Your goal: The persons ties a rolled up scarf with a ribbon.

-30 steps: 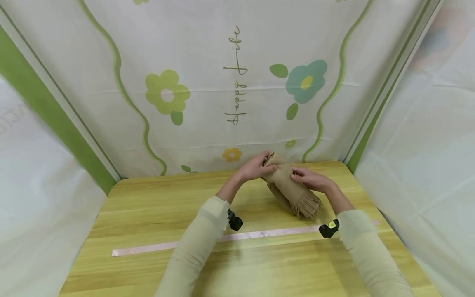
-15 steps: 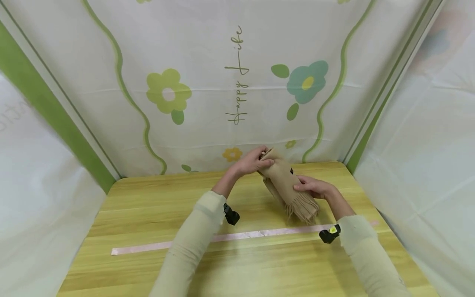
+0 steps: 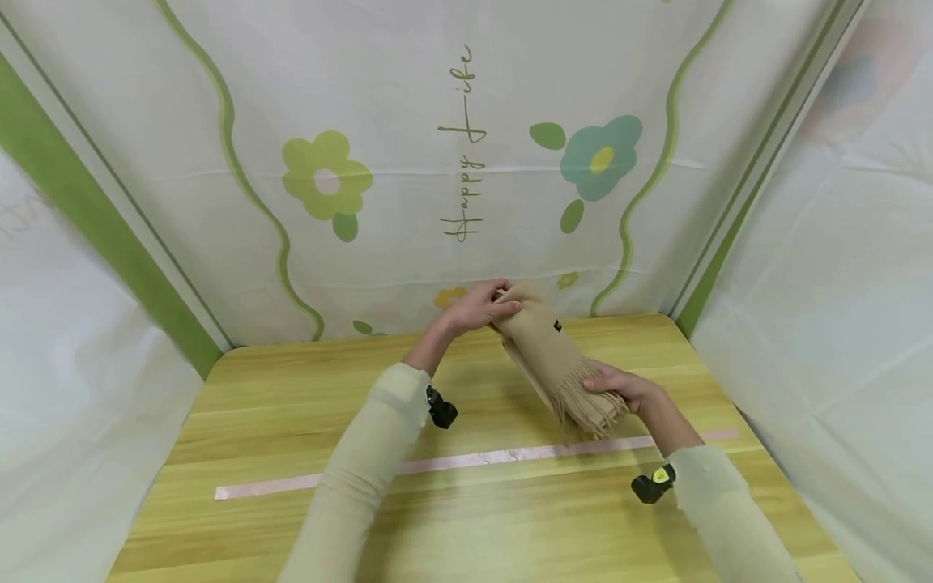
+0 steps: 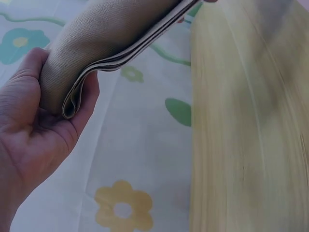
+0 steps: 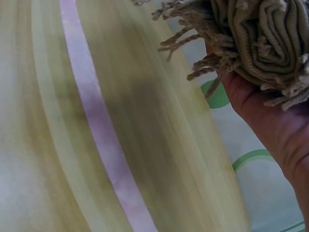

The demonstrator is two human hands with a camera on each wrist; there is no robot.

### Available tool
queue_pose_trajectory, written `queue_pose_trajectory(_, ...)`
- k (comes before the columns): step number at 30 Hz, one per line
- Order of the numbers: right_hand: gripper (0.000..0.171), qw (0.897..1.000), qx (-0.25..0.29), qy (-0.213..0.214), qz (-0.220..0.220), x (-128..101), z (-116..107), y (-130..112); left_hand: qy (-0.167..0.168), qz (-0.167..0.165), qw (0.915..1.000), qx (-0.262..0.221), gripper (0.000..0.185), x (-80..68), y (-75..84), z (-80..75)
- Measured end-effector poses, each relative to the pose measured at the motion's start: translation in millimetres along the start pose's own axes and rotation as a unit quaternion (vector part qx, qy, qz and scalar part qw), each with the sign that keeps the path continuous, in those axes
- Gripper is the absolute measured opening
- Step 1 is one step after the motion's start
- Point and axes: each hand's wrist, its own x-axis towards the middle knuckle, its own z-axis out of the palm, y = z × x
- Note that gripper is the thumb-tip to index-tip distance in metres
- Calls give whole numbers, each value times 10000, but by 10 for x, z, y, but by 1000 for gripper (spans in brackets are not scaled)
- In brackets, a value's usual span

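- The left hand (image 3: 477, 306) grips the folded far end of the tan scarf (image 3: 548, 356), thumb and fingers curled round the fold; the left wrist view shows the stacked layers pinched in the palm.
- The right hand (image 3: 623, 387) holds the fringed near end, fingers wrapped round the bunched tassels (image 3: 586, 413).
- The scarf hangs between the two hands, lifted just above the wooden table (image 3: 291, 405) at its far right part, slanting from far left down to near right.
- To handle it well, both grips should stay firm and level so the layers stay aligned and do not slip apart; the fringe looks loose and likely to splay, so it is best kept gathered.
- A pink tape strip (image 3: 474, 463) runs left to right across the table, nearer than the scarf.
- A flowered curtain (image 3: 328, 178) with printed lettering stands behind the table's far edge.
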Motion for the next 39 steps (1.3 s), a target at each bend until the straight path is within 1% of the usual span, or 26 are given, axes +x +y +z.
queue_pose_trajectory(5, 40, 9997, 23, 226, -46, 13, 79, 68, -139, 29, 9997, 218, 34, 24, -38, -45)
queue_pose_trajectory(8, 45, 9990, 44, 434, 13, 9, 121, 102, -212, 65, 9991, 354, 33, 41, -54, -73)
queue_pose_trajectory(13, 65, 9956, 2, 919, 162, 1, 220, 131, -217, 133, 9969, 739, 37, 76, -93, -125)
queue_pose_trajectory(15, 72, 9936, 8, 1097, 253, 9, 266, 137, -193, 133, 9958, 880, 38, 84, -108, -152)
queue_pose_trajectory(17, 76, 9922, 46, 1204, 323, 18, 317, 148, -186, 75, 9944, 1038, 41, 86, -118, -177)
queue_pose_trajectory(20, 71, 9907, 131, 1302, 386, 36, 400, 185, -263, -64, 9918, 1249, 48, 90, -116, -204)
queue_pose_trajectory(23, 63, 9904, 274, 1302, 364, 61, 494, 228, -363, -102, 9883, 1475, 53, 100, -110, -220)
queue_pose_trajectory(25, 61, 9904, 378, 1279, 350, 88, 564, 250, -443, -67, 9872, 1533, 47, 108, -117, -232)
queue_pose_trajectory(27, 64, 9897, 470, 1300, 384, 112, 639, 264, -539, -20, 9861, 1569, 37, 100, -120, -246)
queue_pose_trajectory(29, 65, 9881, 527, 1384, 418, 134, 713, 276, -638, 17, 9859, 1546, 28, 87, -118, -259)
queue_pose_trajectory(31, 64, 9864, 566, 1483, 427, 153, 786, 287, -731, 59, 9856, 1522, 23, 71, -114, -272)
queue_pose_trajectory(35, 59, 9829, 583, 1707, 381, 214, 957, 317, -878, 139, 9849, 1487, 22, 50, -132, -288)
queue_pose_trajectory(37, 60, 9801, 597, 1851, 385, 258, 1063, 340, -954, 75, 9846, 1464, 23, 35, -148, -292)
queue_pose_trajectory(39, 63, 9753, 611, 2078, 444, 301, 1181, 364, -1038, -34, 9839, 1455, 25, 16, -163, -291)
